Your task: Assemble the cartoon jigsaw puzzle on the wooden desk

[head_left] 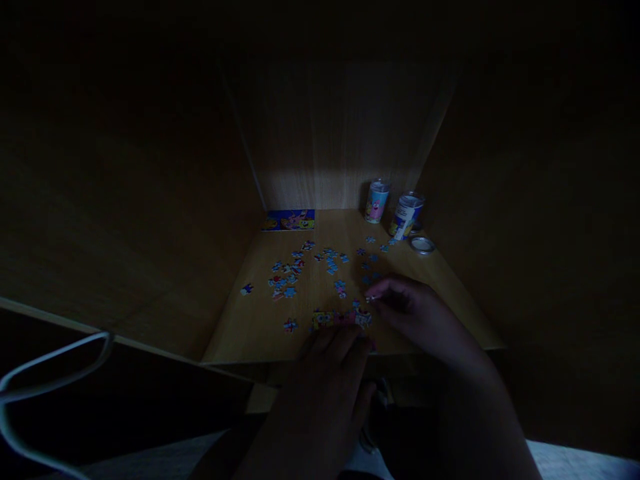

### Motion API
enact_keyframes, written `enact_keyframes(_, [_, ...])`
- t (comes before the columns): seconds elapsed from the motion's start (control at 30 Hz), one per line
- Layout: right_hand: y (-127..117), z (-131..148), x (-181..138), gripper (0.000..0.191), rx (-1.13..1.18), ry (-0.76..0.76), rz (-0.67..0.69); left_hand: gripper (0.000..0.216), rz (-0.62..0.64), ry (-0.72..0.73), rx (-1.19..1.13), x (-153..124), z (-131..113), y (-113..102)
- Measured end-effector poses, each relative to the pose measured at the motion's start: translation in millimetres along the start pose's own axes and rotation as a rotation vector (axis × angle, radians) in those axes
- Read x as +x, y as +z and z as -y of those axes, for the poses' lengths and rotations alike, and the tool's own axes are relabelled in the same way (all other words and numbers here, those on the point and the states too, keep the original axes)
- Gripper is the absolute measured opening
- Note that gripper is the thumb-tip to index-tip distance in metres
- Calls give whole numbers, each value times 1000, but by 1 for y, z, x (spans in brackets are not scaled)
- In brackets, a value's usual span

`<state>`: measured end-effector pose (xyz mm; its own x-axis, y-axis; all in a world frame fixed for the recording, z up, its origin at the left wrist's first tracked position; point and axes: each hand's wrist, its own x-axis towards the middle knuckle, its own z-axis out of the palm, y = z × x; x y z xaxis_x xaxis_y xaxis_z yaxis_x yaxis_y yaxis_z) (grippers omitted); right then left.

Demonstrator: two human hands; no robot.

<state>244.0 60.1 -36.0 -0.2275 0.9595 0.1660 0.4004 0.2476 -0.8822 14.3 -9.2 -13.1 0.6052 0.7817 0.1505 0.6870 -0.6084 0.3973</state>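
A short joined strip of puzzle pieces point(343, 318) lies near the front edge of the wooden bench point(240, 333). The left hand point(330, 360) rests palm down with its fingertips touching the strip's near edge, fingers loosely spread and holding nothing. The right hand point(405, 307) comes in from the right, knuckles up, fingers curled narrow, pinching a small puzzle piece point(371, 299) just above the strip's right end.

Loose puzzle pieces point(300, 267) lie scattered across the middle of the bench, too many and too dim to count; a single piece point(247, 289) sits apart at the left. At the back wall lies one flat picture card point(290, 220). At the back right stand two printed cans point(376, 201), close together, and one round lid point(423, 245) lies just in front of the right can. A pale cable point(50, 380) loops at lower left, off the bench.
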Motion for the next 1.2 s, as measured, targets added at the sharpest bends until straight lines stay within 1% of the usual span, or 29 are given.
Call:
enact_keyframes(0.23, [1, 3, 0, 17, 2, 30, 13, 53, -11, 13, 4, 0, 2, 3])
enact_keyframes(0.47, [0, 4, 1, 21, -10, -8, 18, 50, -4, 0, 5, 0, 1, 1])
enact_keyframes(0.63, [2, 0, 2, 15, 93, 18, -4, 52, -2, 3, 5, 0, 1, 2])
enact_keyframes(0.73, [2, -2, 2, 13, 114, 29, -19, 52, 9, 1, 9, 0, 2, 3])
enact_keyframes(1.0, [4, 2, 3, 7, 45, 48, -39, 50, 14, -6, 11, 0, -1, 1])
enact_keyframes(1.2, [4, 5, 3, 9, 6, 49, 24, 50, 12, -17, 8, 2, -1, 1])
